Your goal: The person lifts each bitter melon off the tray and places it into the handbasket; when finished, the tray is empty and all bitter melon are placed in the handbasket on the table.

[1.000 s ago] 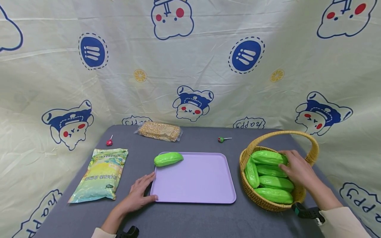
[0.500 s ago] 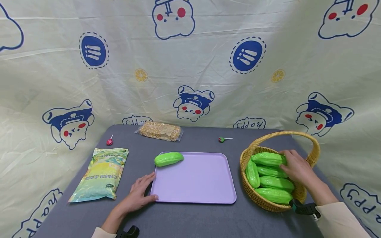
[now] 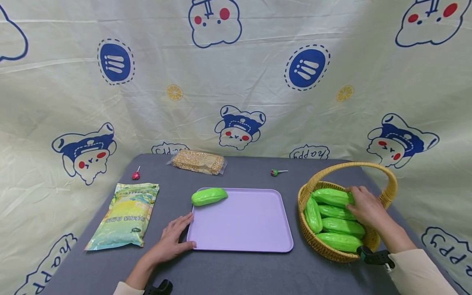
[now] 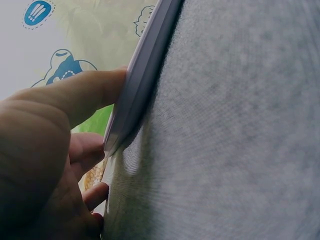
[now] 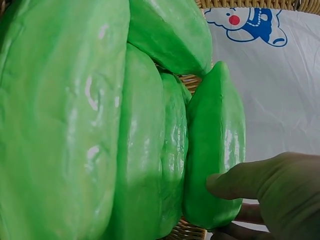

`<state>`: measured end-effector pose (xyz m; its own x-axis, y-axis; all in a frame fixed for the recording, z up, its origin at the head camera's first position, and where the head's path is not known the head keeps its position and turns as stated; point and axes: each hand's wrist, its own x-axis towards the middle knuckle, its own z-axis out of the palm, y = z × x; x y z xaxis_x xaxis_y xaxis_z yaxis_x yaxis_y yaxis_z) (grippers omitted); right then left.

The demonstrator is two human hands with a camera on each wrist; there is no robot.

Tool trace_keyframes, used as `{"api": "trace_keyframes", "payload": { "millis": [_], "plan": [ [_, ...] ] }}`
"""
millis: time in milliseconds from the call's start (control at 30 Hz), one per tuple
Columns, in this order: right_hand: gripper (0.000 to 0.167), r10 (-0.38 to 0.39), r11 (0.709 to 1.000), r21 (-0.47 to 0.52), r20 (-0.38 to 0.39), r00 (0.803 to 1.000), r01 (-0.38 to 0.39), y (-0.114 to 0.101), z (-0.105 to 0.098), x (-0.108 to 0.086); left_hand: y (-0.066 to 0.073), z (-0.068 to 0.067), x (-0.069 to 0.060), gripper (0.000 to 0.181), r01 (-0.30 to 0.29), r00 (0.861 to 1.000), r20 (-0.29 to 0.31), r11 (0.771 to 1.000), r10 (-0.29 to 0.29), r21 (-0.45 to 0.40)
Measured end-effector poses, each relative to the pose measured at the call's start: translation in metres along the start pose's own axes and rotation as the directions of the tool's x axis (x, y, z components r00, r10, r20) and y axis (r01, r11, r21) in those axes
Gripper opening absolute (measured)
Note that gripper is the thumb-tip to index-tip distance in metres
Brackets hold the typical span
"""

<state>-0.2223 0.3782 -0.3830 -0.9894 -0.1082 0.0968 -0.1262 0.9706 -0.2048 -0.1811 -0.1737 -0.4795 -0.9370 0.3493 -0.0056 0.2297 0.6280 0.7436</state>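
The right hand (image 3: 368, 207) pinches the far end cucumber (image 5: 217, 150), a shiny green one with lengthwise ridges, at the back of a wicker basket (image 3: 305, 237). In the right wrist view the thumb lies on its side, and the fingers go behind it, partly hidden. Several more green cucumbers (image 3: 340, 242) lie in the basket beside it. At the left edge of a lilac tray (image 3: 239, 221), the left hand (image 3: 169, 241) touches the rim with spread fingers and thumb. A single cucumber (image 3: 208, 197) lies across the tray's far left corner.
On the left stands a yellow-green printed bag (image 3: 123, 217). Behind the tray lies a clear pack of grains (image 3: 199, 162). A red lollipop (image 3: 136, 175) and a green-red lollipop (image 3: 274, 173) rest near the back. The basket's tall handle (image 3: 350, 164) arches over its far side.
The right wrist has shifted slightly to the left while the fingers stay at the far cucumber, which has moved only a little. The left hand and the tray look unchanged.
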Motion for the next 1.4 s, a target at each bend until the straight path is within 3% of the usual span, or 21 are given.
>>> {"api": "trace_keyframes", "payload": {
  "millis": [800,1133,1400],
  "plan": [
    [0.047,-0.021,0.999,0.039,0.032,0.999,0.02,-0.0024,0.0003,0.0056,-0.0018,0.0013,0.0003,0.08,0.002,1.0,0.0,1.0,-0.002,0.0],
    [0.05,0.005,0.995,0.095,-0.037,0.999,-0.001,-0.0019,0.0074,0.0054,-0.0007,0.0009,0.0003,0.079,0.005,1.0,0.002,1.0,-0.005,-0.004],
    [0.055,0.008,0.995,0.097,-0.029,1.0,-0.005,-0.0016,0.0068,0.005,0.0011,0.0008,-0.0016,0.078,-0.015,1.0,-0.021,1.0,0.016,0.024]
  ]
}}
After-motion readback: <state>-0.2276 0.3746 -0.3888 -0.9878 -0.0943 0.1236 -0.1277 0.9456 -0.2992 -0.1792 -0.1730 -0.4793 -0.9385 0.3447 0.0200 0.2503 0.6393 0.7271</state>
